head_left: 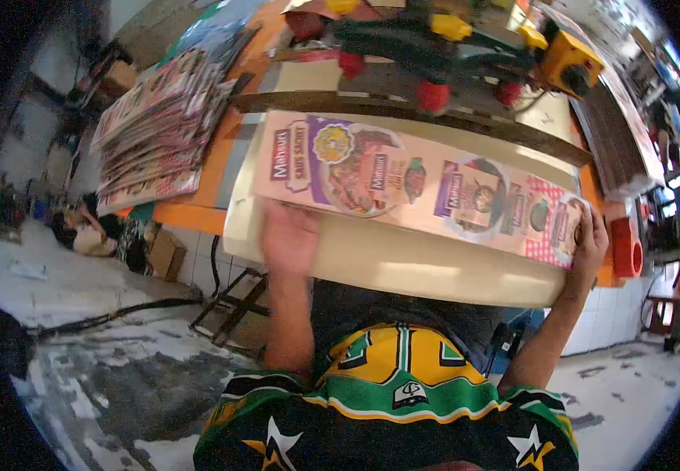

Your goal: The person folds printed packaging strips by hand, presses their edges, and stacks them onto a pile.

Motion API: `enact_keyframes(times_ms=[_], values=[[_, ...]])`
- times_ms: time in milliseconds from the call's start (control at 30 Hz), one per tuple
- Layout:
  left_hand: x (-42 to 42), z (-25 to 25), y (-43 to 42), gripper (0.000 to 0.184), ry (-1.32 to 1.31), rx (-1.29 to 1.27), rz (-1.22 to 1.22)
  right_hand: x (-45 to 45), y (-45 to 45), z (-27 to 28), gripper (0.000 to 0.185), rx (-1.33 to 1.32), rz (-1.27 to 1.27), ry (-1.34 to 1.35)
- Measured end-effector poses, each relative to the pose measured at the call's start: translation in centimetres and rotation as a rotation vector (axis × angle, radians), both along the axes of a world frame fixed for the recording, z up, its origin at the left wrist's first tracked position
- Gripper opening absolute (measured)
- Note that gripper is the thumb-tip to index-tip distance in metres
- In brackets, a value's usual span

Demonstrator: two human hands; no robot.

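A long printed cardboard strip [426, 184] with food pictures and "Mahsuri" lettering lies across the cream work surface [403, 271] in front of me. My right hand [589, 245] grips its right end, with the fingers over the top face. Near the strip's lower left edge is my left hand [291, 238], smeared by motion. Its fingertips are hidden at or under that edge, so I cannot tell whether it holds the strip. Just beyond the strip runs a dark metal bar [411, 122].
Above the bar stands a dark green machine frame [387, 43] with red feet and a yellow control box [572, 64]. A tall pile of printed strips [155, 129] is at the left. Another stack [619, 125] lies at the right, near a red tube [627, 248].
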State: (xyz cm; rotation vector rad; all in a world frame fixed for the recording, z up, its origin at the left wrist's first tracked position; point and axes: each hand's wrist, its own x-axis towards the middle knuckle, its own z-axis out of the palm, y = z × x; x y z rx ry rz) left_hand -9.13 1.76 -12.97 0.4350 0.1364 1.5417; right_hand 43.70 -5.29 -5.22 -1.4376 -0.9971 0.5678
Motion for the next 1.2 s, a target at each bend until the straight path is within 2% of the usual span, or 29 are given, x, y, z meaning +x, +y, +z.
enact_keyframes(times_ms=[67, 167, 233, 267, 400, 467, 567, 600, 667, 700, 733, 800, 833, 867, 967, 1033, 1067, 1133, 1200], values=[[4.4, 2.9, -1.2, 0.028, 0.186, -0.058, 0.071, -0.2, 0.0, -0.2, 0.03, 0.044, 0.039, 0.076], [8.8, 5.3, -3.3, 0.024, 0.39, -0.263, 0.035, -0.5, 0.0, -0.6, 0.031, 0.073, 0.001, 0.113], [10.5, 5.0, -4.2, 0.023, 0.331, -0.218, -0.1, -0.8, 0.1, -0.6, 0.03, 0.062, -0.029, 0.053], [11.3, 5.2, -4.6, 0.023, 0.335, -0.22, -0.093, -1.0, 0.2, -0.6, 0.029, 0.052, -0.071, -0.011], [13.1, 6.5, -5.7, 0.025, 0.329, -0.227, -0.16, -5.9, 0.2, 0.3, 0.027, 0.1, -0.091, 0.153], [13.9, 7.0, -6.4, 0.025, 0.362, -0.238, -0.128, -8.0, 0.2, 0.2, 0.026, 0.092, -0.092, 0.029], [13.6, 5.5, -7.2, 0.028, 0.513, -0.234, -0.047, -12.7, 0.4, 0.7, 0.025, 0.127, -0.098, 0.093], [13.5, 5.6, -7.1, 0.028, 0.516, -0.232, -0.042, -13.7, 0.5, 0.5, 0.024, 0.125, -0.091, 0.098], [13.0, 5.7, -6.8, 0.032, 0.378, -0.122, 0.135, -15.3, 0.5, 0.5, 0.022, 0.179, -0.011, 0.148], [12.2, 6.7, -6.6, 0.033, 0.365, -0.142, 0.187, -15.5, 0.4, 0.5, 0.021, 0.132, 0.052, 0.132], [10.0, 5.1, -6.0, 0.034, 0.902, -0.075, 0.441, -15.6, 0.3, 0.7, 0.021, 0.083, 0.114, 0.116], [5.5, 4.8, -4.8, 0.035, 0.985, -0.141, 0.651, -16.0, 0.3, 1.3, 0.021, 0.045, 0.109, 0.157], [3.8, 6.9, -3.7, 0.035, 0.532, -0.271, 0.593, -15.8, 0.2, 1.7, 0.024, -0.042, 0.163, 0.1], [2.4, 9.6, -2.6, 0.034, 0.556, -0.248, 0.659, -15.7, 0.1, 2.0, 0.027, -0.128, 0.219, 0.043], [-2.2, 16.2, 0.2, 0.029, 0.745, -0.146, 0.823, -15.4, 0.1, 1.5, 0.024, -0.135, 0.245, 0.04], [-9.9, 15.9, 3.0, 0.028, 0.927, -0.017, 0.744, -15.3, 0.0, 1.3, 0.023, -0.148, 0.265, 0.034], [-10.8, 17.1, 4.0, 0.028, 0.931, -0.01, 0.752, -15.4, 0.1, 1.3, 0.022, -0.156, 0.257, 0.029], [-11.9, 19.7, 5.5, 0.03, 1.105, 0.148, 0.861, -15.5, 0.0, 1.4, 0.022, -0.154, 0.252, 0.03], [-12.9, 21.2, 6.5, 0.031, 1.182, 0.147, 0.87, -15.7, -0.1, 1.8, 0.023, -0.18, 0.232, 0.056]])
